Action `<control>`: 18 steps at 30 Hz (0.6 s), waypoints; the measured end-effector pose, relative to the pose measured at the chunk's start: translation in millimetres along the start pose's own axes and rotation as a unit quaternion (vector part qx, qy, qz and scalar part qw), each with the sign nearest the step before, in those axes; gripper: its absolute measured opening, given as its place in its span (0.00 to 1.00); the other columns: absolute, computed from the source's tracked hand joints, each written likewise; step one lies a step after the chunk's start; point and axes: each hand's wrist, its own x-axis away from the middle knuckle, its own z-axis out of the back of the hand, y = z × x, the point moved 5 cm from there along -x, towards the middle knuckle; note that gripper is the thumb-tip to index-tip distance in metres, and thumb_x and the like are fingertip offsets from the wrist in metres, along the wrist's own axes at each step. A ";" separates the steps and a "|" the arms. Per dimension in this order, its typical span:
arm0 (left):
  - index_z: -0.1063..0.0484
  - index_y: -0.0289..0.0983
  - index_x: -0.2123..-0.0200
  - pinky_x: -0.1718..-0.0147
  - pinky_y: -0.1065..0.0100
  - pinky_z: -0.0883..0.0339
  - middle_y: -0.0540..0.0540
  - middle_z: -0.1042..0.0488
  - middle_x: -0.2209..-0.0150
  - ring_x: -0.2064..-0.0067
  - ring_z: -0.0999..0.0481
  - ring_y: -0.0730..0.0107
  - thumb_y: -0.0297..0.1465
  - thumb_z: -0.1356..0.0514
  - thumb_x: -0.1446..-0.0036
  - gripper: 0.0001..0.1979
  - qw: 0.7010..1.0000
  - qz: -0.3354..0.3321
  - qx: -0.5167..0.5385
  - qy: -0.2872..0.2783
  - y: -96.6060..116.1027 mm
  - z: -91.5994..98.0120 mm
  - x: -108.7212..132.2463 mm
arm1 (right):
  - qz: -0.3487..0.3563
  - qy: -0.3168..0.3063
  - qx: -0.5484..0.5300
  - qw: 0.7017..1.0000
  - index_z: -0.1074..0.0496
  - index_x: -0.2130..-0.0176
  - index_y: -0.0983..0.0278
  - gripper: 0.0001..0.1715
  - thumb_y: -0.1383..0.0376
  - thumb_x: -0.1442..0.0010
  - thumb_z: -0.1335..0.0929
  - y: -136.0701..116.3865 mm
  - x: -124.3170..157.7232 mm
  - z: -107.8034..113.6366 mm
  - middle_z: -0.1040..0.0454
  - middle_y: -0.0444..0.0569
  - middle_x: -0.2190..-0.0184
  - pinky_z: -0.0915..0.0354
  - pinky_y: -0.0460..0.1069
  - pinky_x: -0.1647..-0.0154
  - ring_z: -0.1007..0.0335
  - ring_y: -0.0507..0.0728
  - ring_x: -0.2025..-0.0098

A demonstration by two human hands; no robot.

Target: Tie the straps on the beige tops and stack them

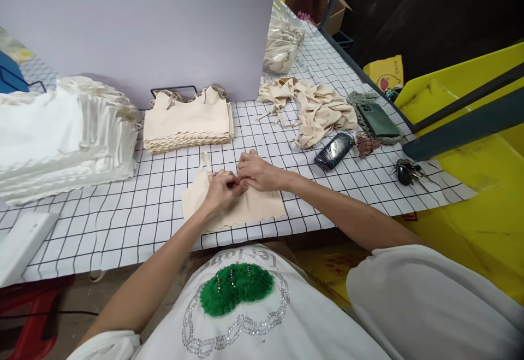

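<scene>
A beige camisole top lies on the grid-patterned cloth near the table's front edge, one thin strap sticking up at its upper left. Both hands meet at its upper middle. My left hand has its fingers closed in a pinch on the fabric. Close against it, my right hand also pinches the top, its fingers bent and pointing left. What lies right between the fingertips is too small to make out. Just behind sits a neat stack of beige tops with wavy edges.
At left stands a tall stack of white garments, with a white box in front. Loose beige pieces, a shiny black case, a green phone and keys lie right. A pale panel rises behind.
</scene>
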 end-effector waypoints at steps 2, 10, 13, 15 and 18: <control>0.31 0.38 0.79 0.53 0.55 0.39 0.50 0.26 0.74 0.64 0.29 0.63 0.33 0.33 0.47 0.12 1.000 0.000 0.005 -0.007 1.0 0.3 -0.9 | -0.012 0.004 -0.023 1.000 0.25 0.68 0.64 0.09 0.69 0.37 0.34 4.0 -1.1 2.7 0.28 0.49 0.70 0.50 0.67 0.42 0.40 0.60 0.54; 0.27 0.38 0.77 0.48 0.48 0.42 0.47 0.22 0.71 0.60 0.26 0.58 0.32 0.33 0.49 0.08 0.998 0.010 -0.056 -0.027 13.3 0.8 -3.8 | -0.102 -0.007 -0.025 0.994 0.21 0.69 0.64 0.25 0.54 0.30 0.38 38.7 -27.6 53.9 0.30 0.48 0.75 0.61 0.76 0.35 0.40 0.62 0.53; 0.28 0.38 0.77 0.48 0.48 0.42 0.47 0.21 0.70 0.60 0.26 0.57 0.31 0.34 0.48 0.09 0.997 0.006 -0.070 -0.028 14.2 -0.8 -5.9 | -0.090 0.010 0.020 0.996 0.20 0.69 0.64 0.28 0.53 0.29 0.40 46.1 -42.2 68.0 0.30 0.49 0.75 0.66 0.77 0.34 0.40 0.62 0.52; 0.28 0.38 0.77 0.48 0.47 0.42 0.47 0.21 0.69 0.59 0.25 0.57 0.32 0.33 0.48 0.09 0.997 0.002 -0.077 -0.031 13.6 -2.1 -7.2 | -0.089 0.013 0.036 0.995 0.20 0.68 0.65 0.29 0.53 0.28 0.40 52.2 -48.2 70.8 0.29 0.49 0.74 0.64 0.76 0.35 0.40 0.62 0.52; 0.23 0.38 0.66 0.48 0.48 0.39 0.44 0.20 0.62 0.55 0.24 0.54 0.34 0.32 0.47 0.07 0.993 -0.020 -0.112 -0.006 11.9 1.1 -1.8 | -0.125 0.034 0.032 0.991 0.20 0.65 0.65 0.26 0.54 0.29 0.39 60.2 -44.2 65.7 0.23 0.53 0.67 0.54 0.73 0.37 0.38 0.63 0.51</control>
